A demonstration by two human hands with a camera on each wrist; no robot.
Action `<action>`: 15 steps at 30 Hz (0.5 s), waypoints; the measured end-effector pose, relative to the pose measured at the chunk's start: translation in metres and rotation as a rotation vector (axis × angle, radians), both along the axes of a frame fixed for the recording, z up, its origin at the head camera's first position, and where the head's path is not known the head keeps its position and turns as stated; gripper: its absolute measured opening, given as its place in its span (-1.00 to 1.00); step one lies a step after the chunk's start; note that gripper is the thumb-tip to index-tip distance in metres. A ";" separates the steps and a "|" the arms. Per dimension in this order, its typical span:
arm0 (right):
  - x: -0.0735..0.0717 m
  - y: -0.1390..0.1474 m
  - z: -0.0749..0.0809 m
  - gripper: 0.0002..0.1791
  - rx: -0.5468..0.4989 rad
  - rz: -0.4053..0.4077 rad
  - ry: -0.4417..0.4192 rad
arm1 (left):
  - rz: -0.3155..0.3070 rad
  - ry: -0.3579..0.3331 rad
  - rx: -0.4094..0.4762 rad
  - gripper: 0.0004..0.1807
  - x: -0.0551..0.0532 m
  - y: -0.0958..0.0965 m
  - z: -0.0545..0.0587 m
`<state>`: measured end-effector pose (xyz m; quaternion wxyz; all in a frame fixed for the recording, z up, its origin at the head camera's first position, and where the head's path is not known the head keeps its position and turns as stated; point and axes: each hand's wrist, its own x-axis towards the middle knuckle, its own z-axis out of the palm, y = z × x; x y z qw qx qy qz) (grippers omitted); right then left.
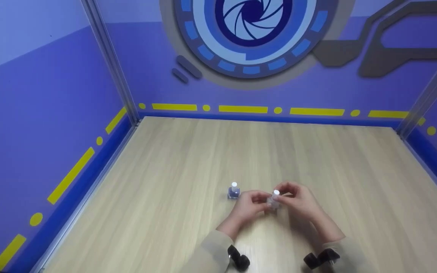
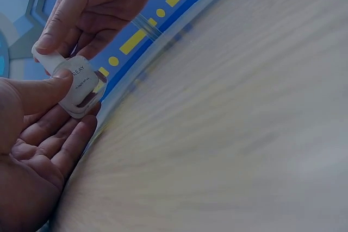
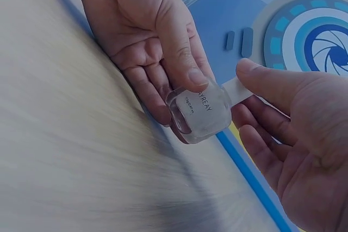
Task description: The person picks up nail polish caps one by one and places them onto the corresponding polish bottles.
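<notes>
Both hands meet over a clear glass nail polish bottle (image 3: 209, 115) with dark lettering on its front. My left hand (image 1: 248, 206) pinches the glass body between thumb and fingers. On the other side, my right hand (image 1: 300, 201) grips the white cap (image 1: 276, 192) with thumb and fingertips. The cap sits on the bottle's neck in both wrist views. A little liquid shows low in the glass. Left of my left hand, a second nail polish bottle (image 1: 233, 193), bluish-purple with a white cap, stands upright on the table.
The light wood table (image 1: 188, 163) spreads out around the hands. Blue panels (image 1: 142, 76) with yellow dashes wall it at the back and both sides, joined by metal corner posts (image 1: 116, 64). Black straps (image 1: 238, 258) circle the sleeves.
</notes>
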<state>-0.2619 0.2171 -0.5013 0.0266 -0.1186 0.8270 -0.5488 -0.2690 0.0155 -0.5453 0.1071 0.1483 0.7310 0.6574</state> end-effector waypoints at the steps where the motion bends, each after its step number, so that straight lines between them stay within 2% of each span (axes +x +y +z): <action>1: 0.000 0.001 0.000 -0.65 -0.006 0.006 -0.008 | 0.001 0.000 0.000 -0.71 0.000 0.000 0.000; 5: 0.000 0.004 0.000 -0.55 -0.011 0.059 -0.012 | 0.010 0.003 -0.004 -0.70 0.000 0.001 0.000; 7: 0.000 0.006 0.000 -0.57 -0.002 0.097 0.005 | 0.014 0.005 -0.008 -0.70 0.000 0.001 0.000; 15: 0.000 0.005 0.001 -0.68 0.011 0.093 0.021 | 0.022 0.010 -0.015 -0.66 0.000 0.001 0.001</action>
